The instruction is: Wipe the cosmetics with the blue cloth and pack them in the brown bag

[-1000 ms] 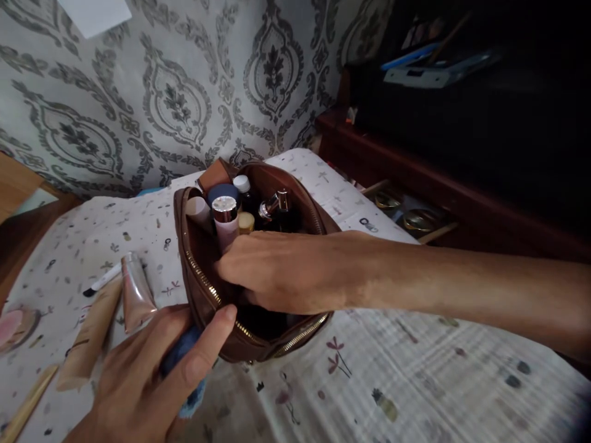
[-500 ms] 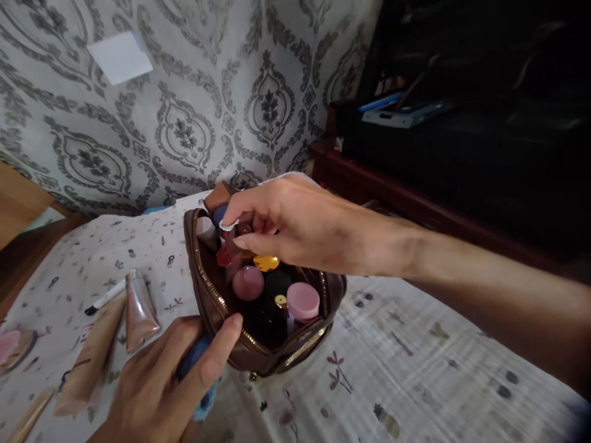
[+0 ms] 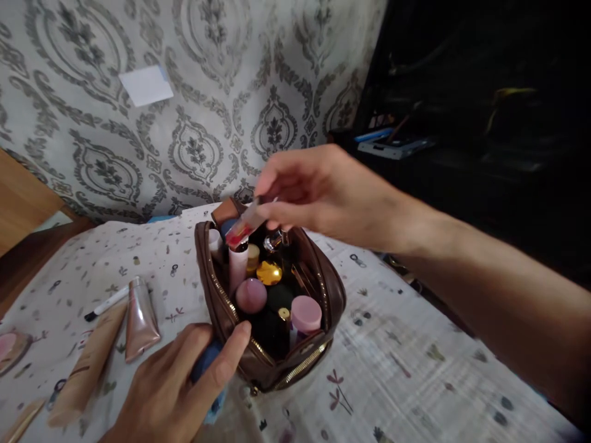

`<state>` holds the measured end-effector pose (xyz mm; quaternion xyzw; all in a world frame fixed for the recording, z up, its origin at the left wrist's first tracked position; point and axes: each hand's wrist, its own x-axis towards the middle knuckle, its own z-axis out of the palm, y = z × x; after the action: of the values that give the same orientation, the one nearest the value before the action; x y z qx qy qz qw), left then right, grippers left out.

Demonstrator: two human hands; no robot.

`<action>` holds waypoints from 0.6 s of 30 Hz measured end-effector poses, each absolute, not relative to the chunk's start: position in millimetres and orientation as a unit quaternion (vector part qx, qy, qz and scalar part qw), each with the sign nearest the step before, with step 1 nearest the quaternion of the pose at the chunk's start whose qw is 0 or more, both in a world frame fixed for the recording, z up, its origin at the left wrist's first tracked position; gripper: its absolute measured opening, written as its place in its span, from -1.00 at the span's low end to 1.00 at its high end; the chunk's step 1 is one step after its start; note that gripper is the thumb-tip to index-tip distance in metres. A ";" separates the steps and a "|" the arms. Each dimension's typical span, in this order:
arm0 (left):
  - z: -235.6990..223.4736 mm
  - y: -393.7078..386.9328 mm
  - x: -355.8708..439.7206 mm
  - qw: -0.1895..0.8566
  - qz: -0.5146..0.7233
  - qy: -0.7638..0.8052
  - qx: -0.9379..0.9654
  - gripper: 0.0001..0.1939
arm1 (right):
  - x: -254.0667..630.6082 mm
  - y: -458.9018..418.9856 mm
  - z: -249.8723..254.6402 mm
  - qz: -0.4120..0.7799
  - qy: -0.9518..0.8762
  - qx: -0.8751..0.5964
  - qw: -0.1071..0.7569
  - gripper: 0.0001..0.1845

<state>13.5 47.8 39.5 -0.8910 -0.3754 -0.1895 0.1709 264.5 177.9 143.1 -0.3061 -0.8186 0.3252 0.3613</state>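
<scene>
A brown cosmetic bag (image 3: 339,295) stands unzipped on the cloth, full of make-up. My right hand (image 3: 305,194) pinches a small clear tube with red inside, like a lip gloss (image 3: 242,229), tilted just above the bag's far left part. Beneath it inside are a pink tube (image 3: 238,271), a round mauve piece (image 3: 252,296), a shiny gold lid (image 3: 269,272) and a pink-lidded jar (image 3: 306,314). My left hand (image 3: 180,381) grips the bag's near left side, thumb at the zipped rim. Something blue (image 3: 207,363) shows between its thumb and fingers, mostly hidden.
Left of the bag lie a beige tube (image 3: 90,363), a rose metallic tube (image 3: 141,320), a white brush (image 3: 106,304) and a round pink compact (image 3: 12,351). The patterned cloth (image 3: 369,394) reaches a papered wall (image 3: 194,147). A dark screen (image 3: 484,123) stands at right.
My right hand has risen, lifting the clear and red tube up from among the bag's contents. My left hand keeps its place at the bag. The camera view has shifted slightly.
</scene>
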 end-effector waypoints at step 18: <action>23.0 48.9 20.5 0.155 -0.244 -0.399 -0.870 -0.34 | 266.7 189.9 121.6 -0.003 -0.893 -0.390 0.225 -0.87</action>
<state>20.5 48.9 23.0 -0.8702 -0.3985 -0.2444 0.1555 266.7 189.9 121.6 -0.3903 -0.8928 -0.0026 0.2248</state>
